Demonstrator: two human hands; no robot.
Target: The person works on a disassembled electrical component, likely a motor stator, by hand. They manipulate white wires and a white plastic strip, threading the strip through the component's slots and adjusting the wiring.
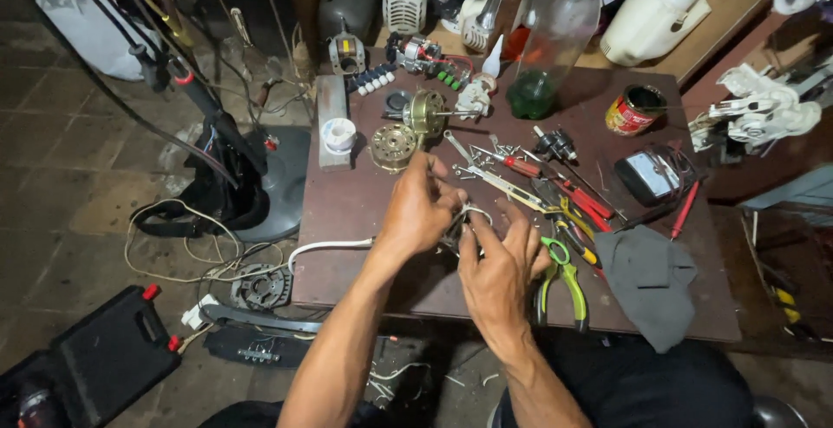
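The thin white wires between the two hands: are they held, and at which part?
Yes. Both the left hand and right hand pinch the thin white wires at their loose ends.

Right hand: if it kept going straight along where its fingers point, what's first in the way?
The right hand points up and slightly left, so it would probably first meet the white wires pinched between both hands, then the left hand. Depth is uncertain.

Both hands, left hand (419, 211) and right hand (499, 263), pinch thin wires (466, 217) above the brown table (347, 211), beside green-handled pliers (562, 279).
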